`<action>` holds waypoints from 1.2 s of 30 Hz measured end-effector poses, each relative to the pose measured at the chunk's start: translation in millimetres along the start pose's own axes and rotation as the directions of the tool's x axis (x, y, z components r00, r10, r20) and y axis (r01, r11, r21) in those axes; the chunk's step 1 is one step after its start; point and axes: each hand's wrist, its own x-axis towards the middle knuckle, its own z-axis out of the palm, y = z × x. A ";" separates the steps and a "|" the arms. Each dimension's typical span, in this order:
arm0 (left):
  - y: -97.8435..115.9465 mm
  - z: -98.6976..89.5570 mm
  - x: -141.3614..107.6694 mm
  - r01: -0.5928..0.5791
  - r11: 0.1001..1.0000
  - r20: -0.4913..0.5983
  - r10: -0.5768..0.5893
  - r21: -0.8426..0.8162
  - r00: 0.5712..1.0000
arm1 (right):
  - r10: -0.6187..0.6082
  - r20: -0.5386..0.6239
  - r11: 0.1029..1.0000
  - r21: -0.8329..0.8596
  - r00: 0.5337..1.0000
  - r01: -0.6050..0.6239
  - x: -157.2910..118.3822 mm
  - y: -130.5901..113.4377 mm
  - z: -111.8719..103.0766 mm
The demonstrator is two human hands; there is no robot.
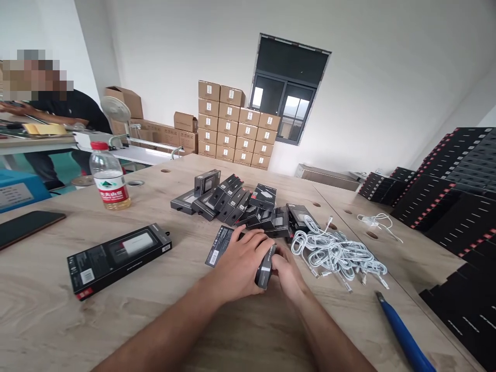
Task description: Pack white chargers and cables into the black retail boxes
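Near the middle of the wooden table (182,320), my left hand (244,261) is wrapped over a small black box (266,268). My right hand (289,274) grips the same box from its right side, with its fingertips partly hidden. A dark printed flap (219,248) sticks out to the left of my left hand; where it joins the box is hidden. Behind my hands lies a pile of black boxes (232,199). White coiled cables (337,253) lie right of my right hand. One windowed black box (120,258) lies apart on the left.
A bottle (110,181) and a dark phone (27,227) are at the left. A blue-handled tool (403,330) lies at the lower right. Stacked black boxes (437,181) line the right side. A person (77,111) works at another table, far left.
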 end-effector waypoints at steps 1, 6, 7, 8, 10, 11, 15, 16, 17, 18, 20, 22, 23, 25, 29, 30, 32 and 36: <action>-0.2 -1.0 0.4 -0.001 1.000 0.000 0.001 -0.018 1.000 | -0.017 -0.011 1.000 -0.001 1.000 0.017 0.0 1.1 -1.3; -3.8 -6.7 1.0 0.023 0.992 0.021 -0.021 -0.123 1.000 | -0.074 -0.059 0.997 -0.006 0.996 0.074 3.2 5.2 -9.5; -4.9 -7.3 0.6 0.032 0.993 0.013 -0.031 -0.115 0.999 | -0.091 -0.048 0.996 -0.009 0.995 0.090 4.3 4.8 -11.5; -6.2 -7.6 0.1 0.043 0.994 -0.001 -0.044 -0.097 0.999 | -0.123 -0.036 0.992 -0.024 0.992 0.123 5.5 3.9 -13.8; -8.8 -7.3 -1.2 0.081 0.996 -0.044 -0.083 -0.049 0.996 | -0.239 -0.024 0.966 -0.109 0.971 0.235 7.6 1.6 -19.1; -9.9 -6.8 -1.8 0.101 0.995 -0.067 -0.103 -0.025 0.992 | -0.328 -0.020 0.929 -0.190 0.945 0.318 8.6 0.8 -22.1; -11.9 -1.9 -2.7 0.156 0.986 -0.138 -0.147 0.061 0.979 | -0.632 0.120 0.606 -0.540 0.766 0.584 11.3 3.8 -27.2; -11.4 -0.4 -2.3 0.165 0.983 -0.146 -0.152 0.083 0.978 | -0.636 0.162 0.559 -0.577 0.754 0.595 11.5 6.3 -25.0; -10.7 1.0 -1.7 0.176 0.979 -0.151 -0.159 0.105 0.976 | -0.609 0.178 0.563 -0.590 0.773 0.579 11.4 9.2 -21.3; -9.7 2.1 -0.9 0.184 0.975 -0.151 -0.164 0.127 0.975 | -0.553 0.171 0.615 -0.576 0.816 0.538 11.1 12.1 -16.3; -7.9 2.1 1.0 0.180 0.971 -0.139 -0.159 0.159 0.977 | -0.389 0.116 0.789 -0.469 0.914 0.396 10.0 16.1 -5.6; -8.1 -1.3 2.1 0.166 0.972 -0.125 -0.147 0.163 0.981 | -0.258 0.054 0.916 -0.302 0.965 0.262 9.3 15.3 0.6; -9.7 -4.3 1.9 0.168 0.973 -0.116 -0.151 0.156 0.982 | -0.228 0.011 0.950 -0.216 0.974 0.224 9.2 12.8 0.3; -17.0 -11.7 -0.6 0.202 0.970 -0.080 -0.193 0.137 0.978 | -0.190 -0.103 0.982 -0.019 0.976 0.189 10.4 4.4 -7.8; -44.8 -27.3 -15.3 0.348 0.923 0.110 -0.367 0.162 0.924 | 0.056 -0.218 0.897 0.439 0.974 0.047 17.8 -12.9 -41.4; -52.1 -30.8 -19.4 0.394 0.903 0.160 -0.420 0.171 0.893 | 0.116 -0.220 0.868 0.496 0.969 0.008 20.0 -15.3 -49.0; -63.1 -37.6 -25.4 0.475 0.869 0.216 -0.495 0.142 0.842 | 0.190 -0.208 0.842 0.538 0.959 -0.050 23.5 -17.2 -59.2; -64.0 -47.1 -22.5 0.541 0.729 0.200 -0.507 -0.419 0.838 | 0.232 -0.097 0.832 0.536 0.968 -0.145 22.7 -15.6 -57.6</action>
